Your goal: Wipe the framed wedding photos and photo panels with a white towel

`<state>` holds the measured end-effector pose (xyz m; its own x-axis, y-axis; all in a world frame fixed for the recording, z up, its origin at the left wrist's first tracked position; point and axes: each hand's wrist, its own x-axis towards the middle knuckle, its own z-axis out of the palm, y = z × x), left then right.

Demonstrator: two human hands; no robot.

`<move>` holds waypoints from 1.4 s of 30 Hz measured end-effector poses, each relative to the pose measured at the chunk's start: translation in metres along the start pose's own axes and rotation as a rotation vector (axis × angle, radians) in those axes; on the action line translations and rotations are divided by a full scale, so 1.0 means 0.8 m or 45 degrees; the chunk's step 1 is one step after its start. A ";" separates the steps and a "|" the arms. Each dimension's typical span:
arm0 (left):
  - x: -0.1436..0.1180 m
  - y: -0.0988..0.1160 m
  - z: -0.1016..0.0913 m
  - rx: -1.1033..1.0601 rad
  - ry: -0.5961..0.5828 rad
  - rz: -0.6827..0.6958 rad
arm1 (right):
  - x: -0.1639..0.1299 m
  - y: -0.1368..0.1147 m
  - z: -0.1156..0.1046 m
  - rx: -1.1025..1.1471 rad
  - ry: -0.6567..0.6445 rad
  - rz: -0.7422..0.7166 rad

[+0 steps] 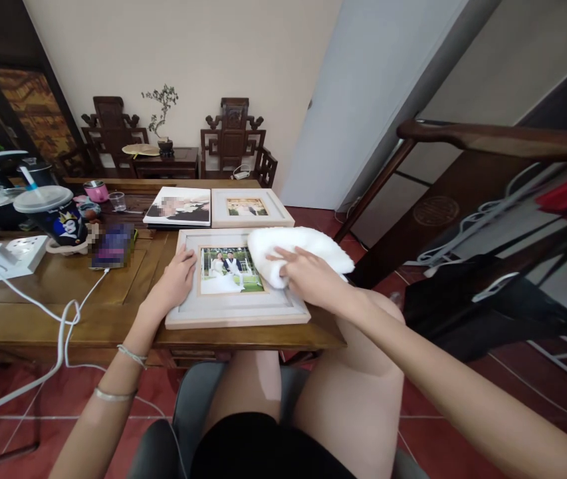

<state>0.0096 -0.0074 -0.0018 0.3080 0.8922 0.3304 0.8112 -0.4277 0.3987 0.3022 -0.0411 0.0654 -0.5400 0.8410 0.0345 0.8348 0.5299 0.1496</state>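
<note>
A framed photo (233,318) with a pale wood edge and white mat lies flat near the table's front edge. My left hand (177,278) rests on the frame's left side, its fingers lying over the border. A fluffy white cloth (308,249) covers the frame's upper right part and hangs past its right edge. My right hand (306,276) grips the cloth, fingers pressed into it beside the picture. The photo in the middle shows two people in wedding clothes on grass; the cloth overlaps its right edge.
Behind the frame lie a smaller framed photo (278,207) and a photo album (178,206). To the left are a phone (112,246) on a cable, a lidded cup (56,216), a power strip (18,256) and a pink cup (96,191). A wooden rack (487,140) stands at right.
</note>
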 end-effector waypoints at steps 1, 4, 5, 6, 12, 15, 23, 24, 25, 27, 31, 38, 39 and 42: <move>0.000 0.000 -0.001 -0.004 0.006 0.011 | 0.016 0.007 0.005 -0.025 0.041 0.007; 0.000 0.000 -0.003 -0.033 0.097 0.056 | 0.061 0.013 0.012 -0.080 0.147 0.029; -0.001 0.001 -0.003 -0.046 0.149 0.064 | 0.074 0.007 0.012 -0.083 0.182 0.011; -0.001 0.001 -0.003 -0.059 0.206 0.066 | 0.085 -0.003 0.010 -0.076 0.219 -0.034; -0.003 -0.002 0.005 -0.162 0.437 0.118 | 0.115 -0.093 0.012 -0.024 0.246 -0.610; -0.003 -0.005 0.008 -0.178 0.428 0.143 | 0.127 -0.110 0.019 -0.063 0.227 -0.572; -0.003 -0.007 0.004 -0.143 0.254 0.109 | 0.193 -0.103 0.011 -0.201 0.241 -0.315; -0.003 -0.007 0.002 -0.127 0.226 0.101 | 0.198 -0.102 0.010 -0.201 0.240 -0.301; -0.003 -0.008 0.001 -0.110 0.201 0.093 | 0.201 -0.100 0.009 -0.201 0.236 -0.290; -0.002 -0.008 0.000 -0.082 0.172 0.079 | 0.201 -0.091 0.009 -0.201 0.225 -0.272; -0.002 -0.009 0.001 -0.089 0.164 0.065 | 0.175 -0.050 0.014 -0.212 0.187 -0.205; 0.002 -0.014 0.006 -0.063 0.152 0.093 | 0.098 0.039 0.017 -0.277 0.064 0.003; 0.002 -0.015 0.006 -0.052 0.145 0.100 | 0.090 0.041 0.017 -0.281 0.053 0.010; 0.004 -0.016 0.005 -0.039 0.135 0.121 | 0.067 0.031 0.010 -0.277 0.030 -0.001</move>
<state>0.0020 0.0016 -0.0097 0.3271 0.8276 0.4561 0.7649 -0.5153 0.3865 0.2946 0.0179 0.0630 -0.5449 0.8366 0.0573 0.7930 0.4919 0.3594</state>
